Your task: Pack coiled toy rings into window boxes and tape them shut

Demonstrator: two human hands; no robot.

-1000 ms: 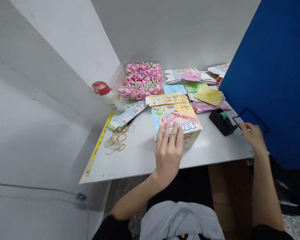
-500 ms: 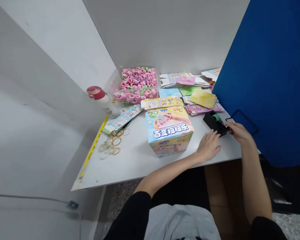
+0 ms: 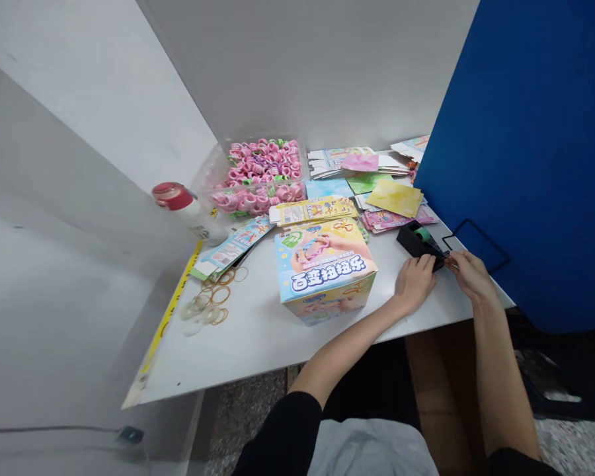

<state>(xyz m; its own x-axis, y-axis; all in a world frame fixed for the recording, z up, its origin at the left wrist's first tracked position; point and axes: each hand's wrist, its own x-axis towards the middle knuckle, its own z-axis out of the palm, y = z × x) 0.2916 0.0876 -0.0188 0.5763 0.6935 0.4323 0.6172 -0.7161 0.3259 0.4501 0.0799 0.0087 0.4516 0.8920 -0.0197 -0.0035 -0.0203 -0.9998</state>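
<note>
A black tape dispenser (image 3: 411, 242) holding a green-cored roll (image 3: 420, 234) stands near the table's right edge. My left hand (image 3: 415, 284) rests against its near side, the fingers curled onto it. At the dispenser's cutting end, my right hand (image 3: 470, 272) is closed in a pinch on the tape, whose clear strip is hardly visible. Left of my hands sits a closed, colourful cardboard box (image 3: 322, 264), printed with big white letters and hands twisting a toy.
Behind the box are flat printed cartons (image 3: 315, 210), a yellow card (image 3: 395, 196) and a clear bin (image 3: 258, 188) of pink and green rings. A red-capped bottle (image 3: 191, 210) and rubber bands (image 3: 221, 294) lie left. A blue panel (image 3: 525, 165) with a black wire frame (image 3: 480, 231) borders the right.
My left fingers have curled in closer against the dispenser. My right hand stays pinched at its cutting end, turned slightly inward. The view has shifted slightly.
</note>
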